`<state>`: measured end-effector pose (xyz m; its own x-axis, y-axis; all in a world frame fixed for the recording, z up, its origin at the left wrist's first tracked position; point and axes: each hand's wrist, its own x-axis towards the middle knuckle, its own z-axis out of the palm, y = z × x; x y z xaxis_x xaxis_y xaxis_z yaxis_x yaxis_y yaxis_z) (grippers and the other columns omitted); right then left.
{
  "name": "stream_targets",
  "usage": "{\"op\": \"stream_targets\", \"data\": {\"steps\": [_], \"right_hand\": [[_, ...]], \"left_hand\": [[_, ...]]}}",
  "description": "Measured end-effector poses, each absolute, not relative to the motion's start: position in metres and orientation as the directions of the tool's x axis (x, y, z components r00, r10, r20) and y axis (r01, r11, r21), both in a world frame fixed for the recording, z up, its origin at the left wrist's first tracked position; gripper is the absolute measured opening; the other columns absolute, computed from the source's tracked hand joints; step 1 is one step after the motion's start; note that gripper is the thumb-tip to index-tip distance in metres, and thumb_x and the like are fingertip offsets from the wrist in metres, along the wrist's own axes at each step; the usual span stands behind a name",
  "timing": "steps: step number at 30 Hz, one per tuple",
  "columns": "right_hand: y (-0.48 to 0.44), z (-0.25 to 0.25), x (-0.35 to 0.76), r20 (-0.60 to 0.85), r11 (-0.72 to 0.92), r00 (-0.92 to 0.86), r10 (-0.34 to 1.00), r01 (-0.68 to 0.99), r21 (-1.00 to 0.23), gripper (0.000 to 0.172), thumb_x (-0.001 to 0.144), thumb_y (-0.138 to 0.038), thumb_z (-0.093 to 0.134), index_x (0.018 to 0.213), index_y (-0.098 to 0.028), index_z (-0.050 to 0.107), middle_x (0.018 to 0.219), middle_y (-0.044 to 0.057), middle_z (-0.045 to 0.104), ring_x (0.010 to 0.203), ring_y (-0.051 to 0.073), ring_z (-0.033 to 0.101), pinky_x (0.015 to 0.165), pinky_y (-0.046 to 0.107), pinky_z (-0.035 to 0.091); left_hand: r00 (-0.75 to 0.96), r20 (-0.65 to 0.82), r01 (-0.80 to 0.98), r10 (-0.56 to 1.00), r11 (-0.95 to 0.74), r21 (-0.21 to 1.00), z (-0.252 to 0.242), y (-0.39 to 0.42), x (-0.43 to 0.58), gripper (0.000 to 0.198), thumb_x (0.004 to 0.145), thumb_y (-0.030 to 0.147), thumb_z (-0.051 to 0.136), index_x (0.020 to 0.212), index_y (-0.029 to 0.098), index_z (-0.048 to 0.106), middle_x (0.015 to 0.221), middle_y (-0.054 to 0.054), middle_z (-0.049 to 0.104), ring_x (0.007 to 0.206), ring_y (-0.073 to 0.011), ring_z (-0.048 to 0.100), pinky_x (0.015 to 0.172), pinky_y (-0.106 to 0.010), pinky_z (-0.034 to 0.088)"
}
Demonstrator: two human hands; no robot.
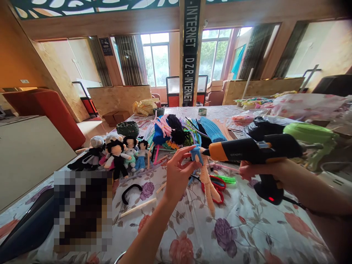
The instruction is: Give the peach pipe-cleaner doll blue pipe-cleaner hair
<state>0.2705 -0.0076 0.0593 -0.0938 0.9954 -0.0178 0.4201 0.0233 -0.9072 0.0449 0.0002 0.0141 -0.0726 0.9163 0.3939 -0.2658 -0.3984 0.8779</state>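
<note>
My left hand (178,170) pinches an unfinished pipe-cleaner doll (205,176) by its blue upper part. Its peach legs hang down over the table. My right hand (264,170) grips a black and orange hot glue gun (238,150), whose nozzle points left at the blue part; I cannot tell whether it touches. A small red light glows at the base of its handle. Behind and below the doll lie red-handled scissors (220,187) and a bright green plastic tool (227,179), partly hidden.
Finished dolls (118,156) cluster on the left, near a dark woven basket (128,128). Bundles of coloured pipe cleaners (213,129) lie behind my hands. A black curved piece (129,191) and a pale stick (139,207) rest on the floral tablecloth (181,249). The gun's cord trails right.
</note>
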Motion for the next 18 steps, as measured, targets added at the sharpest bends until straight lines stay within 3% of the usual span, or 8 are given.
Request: {"op": "stream_targets", "data": {"steps": [11,18], "right_hand": [[-0.0151,0.0640,0.2659,-0.064,-0.020,-0.127,0.990,0.322,-0.947,0.023,0.049,-0.036,0.076,0.052,-0.019,0.060,0.052,-0.002,0.058,0.057,0.015,0.050,0.058,0.028,0.035],[-0.0141,0.0647,0.2669,-0.078,-0.029,-0.121,0.990,0.367,-0.930,0.023,0.050,-0.037,0.074,0.055,-0.019,0.061,0.053,-0.002,0.058,0.055,0.015,0.050,0.056,0.028,0.035]], "left_hand": [[-0.078,0.388,-0.276,0.918,-0.394,0.877,0.0145,-0.0002,0.0443,0.039,0.060,0.020,0.079,0.098,0.023,0.071,0.101,-0.004,0.069,0.093,-0.0188,0.060,0.074,-0.026,0.052],[-0.085,0.399,-0.266,0.913,-0.406,0.874,0.0149,0.0000,0.0439,0.037,0.062,0.019,0.078,0.098,0.024,0.071,0.097,-0.003,0.069,0.091,-0.0174,0.061,0.074,-0.025,0.051]]}}
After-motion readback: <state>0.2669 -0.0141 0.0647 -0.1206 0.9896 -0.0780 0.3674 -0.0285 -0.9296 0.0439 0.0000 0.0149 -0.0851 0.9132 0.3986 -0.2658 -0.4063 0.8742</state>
